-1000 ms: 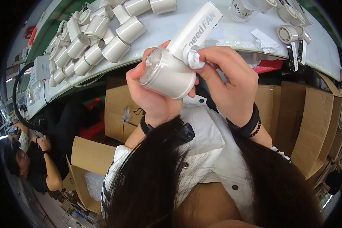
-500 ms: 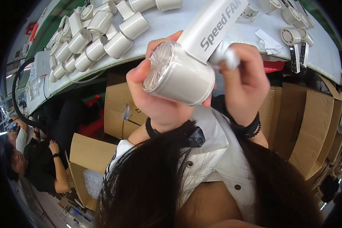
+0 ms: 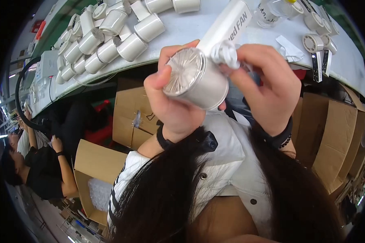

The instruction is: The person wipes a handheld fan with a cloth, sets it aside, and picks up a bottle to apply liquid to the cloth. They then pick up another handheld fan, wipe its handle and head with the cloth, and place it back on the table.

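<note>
A white handheld fan point(image 3: 213, 84) with a round, film-wrapped head and a flat printed handle is held up in front of me. My left hand point(image 3: 175, 111) wraps around its head from the left and below, the pleated film on the end face turned toward me. My right hand point(image 3: 271, 83) is closed, pinching a crumpled white wipe point(image 3: 227, 53) at the joint between head and handle. The fingertips behind the fan are hidden.
Several similar wrapped fans point(image 3: 109, 50) lie piled on the white table point(image 3: 178, 30) at the left. Farther right are a clear bottle point(image 3: 267, 15), a white sheet point(image 3: 290, 49) and more fans point(image 3: 313, 43). Cardboard boxes point(image 3: 330, 141) stand below the table. A co-worker point(image 3: 48, 174) is at left.
The fan's end face has turned more toward me, and its handle has dropped slightly. The wipe has shifted left and up along the fan, while my right wrist has moved right.
</note>
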Demonstrator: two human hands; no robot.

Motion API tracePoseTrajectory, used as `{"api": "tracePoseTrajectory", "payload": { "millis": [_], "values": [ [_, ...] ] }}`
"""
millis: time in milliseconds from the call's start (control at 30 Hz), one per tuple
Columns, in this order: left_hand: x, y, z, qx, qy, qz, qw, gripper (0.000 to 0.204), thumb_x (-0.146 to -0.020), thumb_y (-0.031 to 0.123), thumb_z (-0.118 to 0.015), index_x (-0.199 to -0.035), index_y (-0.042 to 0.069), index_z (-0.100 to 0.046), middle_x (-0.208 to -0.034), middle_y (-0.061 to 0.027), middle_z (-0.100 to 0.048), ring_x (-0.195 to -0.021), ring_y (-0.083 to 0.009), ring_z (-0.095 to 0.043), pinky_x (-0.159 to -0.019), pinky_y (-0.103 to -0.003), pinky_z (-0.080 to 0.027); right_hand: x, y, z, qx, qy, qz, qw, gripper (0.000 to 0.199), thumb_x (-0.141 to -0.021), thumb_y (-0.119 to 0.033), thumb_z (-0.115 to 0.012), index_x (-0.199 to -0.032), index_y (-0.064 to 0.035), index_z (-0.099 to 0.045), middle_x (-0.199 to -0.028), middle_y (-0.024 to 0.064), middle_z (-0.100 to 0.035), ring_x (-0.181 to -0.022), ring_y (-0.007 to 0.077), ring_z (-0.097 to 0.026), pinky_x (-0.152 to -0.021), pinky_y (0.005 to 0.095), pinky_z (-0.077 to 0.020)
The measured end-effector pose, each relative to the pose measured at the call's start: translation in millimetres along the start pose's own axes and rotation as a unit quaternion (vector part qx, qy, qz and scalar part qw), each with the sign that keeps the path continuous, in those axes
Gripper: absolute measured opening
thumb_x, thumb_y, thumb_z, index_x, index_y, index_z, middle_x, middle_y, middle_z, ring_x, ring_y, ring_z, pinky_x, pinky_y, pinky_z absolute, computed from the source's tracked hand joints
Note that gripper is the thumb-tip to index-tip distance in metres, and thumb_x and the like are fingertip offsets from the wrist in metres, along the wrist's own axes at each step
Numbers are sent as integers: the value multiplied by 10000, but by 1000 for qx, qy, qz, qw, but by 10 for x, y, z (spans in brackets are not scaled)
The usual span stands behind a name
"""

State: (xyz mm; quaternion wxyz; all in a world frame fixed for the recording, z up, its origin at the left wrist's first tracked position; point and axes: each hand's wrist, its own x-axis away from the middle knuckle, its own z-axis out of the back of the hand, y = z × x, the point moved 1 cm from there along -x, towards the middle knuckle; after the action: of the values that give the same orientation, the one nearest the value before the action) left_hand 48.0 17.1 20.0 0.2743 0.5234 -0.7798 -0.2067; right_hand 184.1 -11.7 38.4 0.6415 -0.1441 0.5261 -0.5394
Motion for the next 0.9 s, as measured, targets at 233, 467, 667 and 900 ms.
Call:
{"api": "tracePoseTrajectory", "payload": {
  "millis": [233, 467, 667, 900],
  "values": [
    [-85, -10, 32, -19, 9, 30, 999, 569, -819, 443, -308, -1160, 5, -436, -916, -179, -582, -557, -294, -572, -372, -369, -443, -61, 57, -33, 72, 6, 36, 997, 183, -675, 27, -687, -839, -12, -617, -788, 57, -613, -637, 141, -555, -565, 230, -449],
    [-65, -13, 3, -15, 25, 30, 999, 561, -827, 442, -308, -1142, -1, -452, -877, -176, -580, -539, -290, -560, -378, -369, -444, -106, 129, -15, 83, -6, 52, 995, 160, -683, 33, -684, -816, 2, -599, -781, 55, -614, -642, 127, -549, -576, 213, -442],
    [-120, -31, 136, -11, -23, 39, 999, 477, -835, 423, -318, -1093, 40, -442, -924, -171, -578, -649, -290, -593, -403, -383, -492, -100, 156, -40, 74, -28, 43, 996, 157, -691, 27, -681, -821, 1, -597, -773, 55, -614, -644, 116, -559, -584, 211, -450],
    [-81, -25, 139, -11, -19, 52, 998, 478, -841, 430, -312, -1086, 42, -444, -901, -171, -580, -625, -288, -587, -394, -376, -482, -32, 157, -56, 28, -42, -16, 999, 146, -718, 11, -686, -833, 7, -596, -768, 29, -614, -647, 68, -534, -582, 194, -441]
  ]
}}
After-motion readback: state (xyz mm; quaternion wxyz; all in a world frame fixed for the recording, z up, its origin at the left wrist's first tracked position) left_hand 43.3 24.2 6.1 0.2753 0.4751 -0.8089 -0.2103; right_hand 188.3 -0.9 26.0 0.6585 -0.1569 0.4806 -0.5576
